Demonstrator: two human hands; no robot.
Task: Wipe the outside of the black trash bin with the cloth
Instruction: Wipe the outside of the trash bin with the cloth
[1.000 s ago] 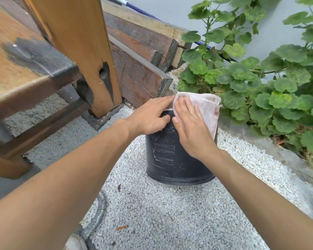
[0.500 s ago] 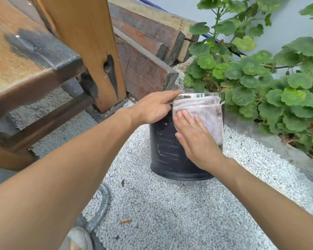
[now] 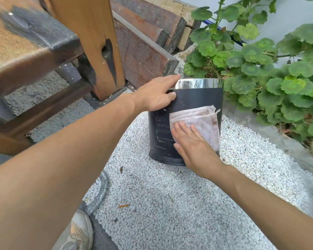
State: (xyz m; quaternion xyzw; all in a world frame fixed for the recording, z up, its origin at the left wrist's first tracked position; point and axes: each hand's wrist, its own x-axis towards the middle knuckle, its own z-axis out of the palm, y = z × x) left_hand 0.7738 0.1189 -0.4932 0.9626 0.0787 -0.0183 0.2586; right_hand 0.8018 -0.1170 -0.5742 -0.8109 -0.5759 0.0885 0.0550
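The black trash bin (image 3: pixel 192 105) stands upright on white gravel (image 3: pixel 170 204), just in front of the leafy green plant (image 3: pixel 260 73) and just right of the wooden post (image 3: pixel 90 42). The left hand (image 3: pixel 155 94) sits at the bin's upper left, fingers close together and reaching over the shiny metal rim (image 3: pixel 199 83), thumb pressed on the black wall below it; this looks like a bracing hold so the light bin does not slide or tip on loose stones while being rubbed. The right hand (image 3: pixel 192 143) lies flat on the bin's front lower half, fingers slightly spread, palm pressing the pale pinkish cloth (image 3: pixel 204 121) against the wall; no pinch, just flat pressure, which spreads contact for wiping. The cloth's top edge sits about mid-height on the bin, and its right side wraps toward the bin's right flank. The band between rim and cloth looks clean and matte; left of the cloth there are whitish streaks and marks, likely residue not yet wiped. Hidden: the bin's back and most of its right side, its inside, the part of the base behind the right wrist, and the left fingertips past the rim. How much cloth is under the palm cannot be told. A grey ribbed hose (image 3: pixel 99 195) and a shoe (image 3: pixel 78 231) lie near the bottom edge, well short of the bin, both cut off.
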